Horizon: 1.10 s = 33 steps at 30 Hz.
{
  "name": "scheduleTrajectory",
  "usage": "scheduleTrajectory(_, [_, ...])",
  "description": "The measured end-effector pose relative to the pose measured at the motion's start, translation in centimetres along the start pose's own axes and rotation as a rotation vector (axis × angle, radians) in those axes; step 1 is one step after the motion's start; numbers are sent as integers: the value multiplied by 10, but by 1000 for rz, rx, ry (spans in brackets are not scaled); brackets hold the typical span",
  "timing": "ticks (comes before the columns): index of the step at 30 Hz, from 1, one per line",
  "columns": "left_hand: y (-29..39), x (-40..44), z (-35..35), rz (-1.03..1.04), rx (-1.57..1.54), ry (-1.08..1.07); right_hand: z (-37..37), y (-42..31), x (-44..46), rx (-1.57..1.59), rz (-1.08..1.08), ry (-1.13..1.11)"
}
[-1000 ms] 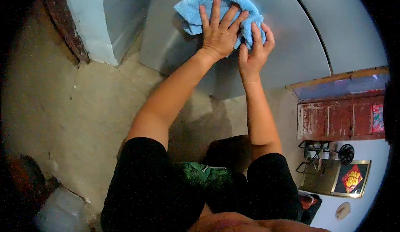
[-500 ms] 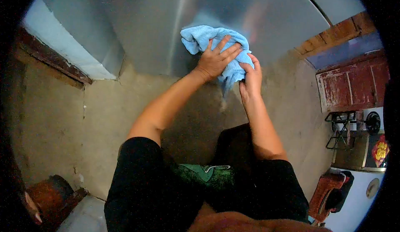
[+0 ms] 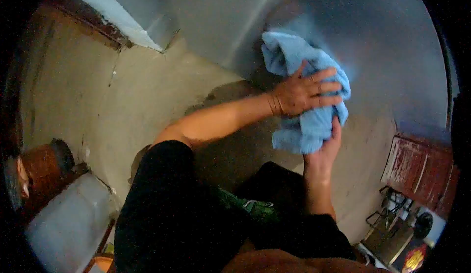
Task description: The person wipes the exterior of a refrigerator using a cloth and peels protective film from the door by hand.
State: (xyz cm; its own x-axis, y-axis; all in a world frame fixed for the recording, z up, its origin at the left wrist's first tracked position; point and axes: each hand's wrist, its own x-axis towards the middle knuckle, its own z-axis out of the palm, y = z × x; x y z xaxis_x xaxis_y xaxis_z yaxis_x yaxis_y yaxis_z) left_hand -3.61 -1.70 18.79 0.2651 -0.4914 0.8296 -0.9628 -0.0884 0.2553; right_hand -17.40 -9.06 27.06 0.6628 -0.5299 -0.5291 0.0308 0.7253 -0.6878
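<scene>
Blue cloth (image 3: 316,123): where is it found, relative to the grip?

Largest first. The upper part is seen against the metal panel (image 3: 392,37), ahead of both hands; the lower part is seen over the floor (image 3: 147,96). Firmness of contact with the panel cannot be told.

And the long axis?

Roughly crosswise to the left forearm (image 3: 230,116). One end is bunched beyond the outer edge of the left hand (image 3: 301,94); the other is draped down to the right hand (image 3: 326,148).

Which hand is nearer?

Both are touched by it. The middle is covered by the left hand, the lower end is met by the right, set just below the left palm.

State of the grip?

Left: laid flat, fingers spread over the folds, not closed. Right: one finger (image 3: 336,126) is seen upright along the cloth's edge; the rest are largely hidden, so whether fabric is pinched there cannot be told.

Smallest detail?

A loose corner (image 3: 282,140), hung beside the right hand, on the side toward the left forearm.
</scene>
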Motion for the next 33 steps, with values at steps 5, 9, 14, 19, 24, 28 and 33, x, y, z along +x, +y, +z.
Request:
scheduleTrajectory(5, [16,19,-22,-61,-243,88,8,-5,-22,48,-7,1])
scheduleTrajectory(9, [10,37,-60,-201,-526,150,2,-8,-37,-224,-250,-75])
scheduleTrajectory(14, [-1,38,-100,-641,-1564,-311,6,-17,-68,47,-77,-606])
scheduleTrajectory(19, [8,12,-152,-780,-1273,-943,21,-21,-105,-18,-39,-526])
scheduleTrajectory(24, [47,19,-237,-941,-1096,-979,45,-61,-156,-425,215,-365])
scheduleTrajectory(28, [95,42,-294,-1187,-737,-417,93,-112,-185,-663,190,-283])
scheduleTrajectory(33, [136,157,-361,-1159,-492,303,169,-198,-232,-1343,-860,-230])
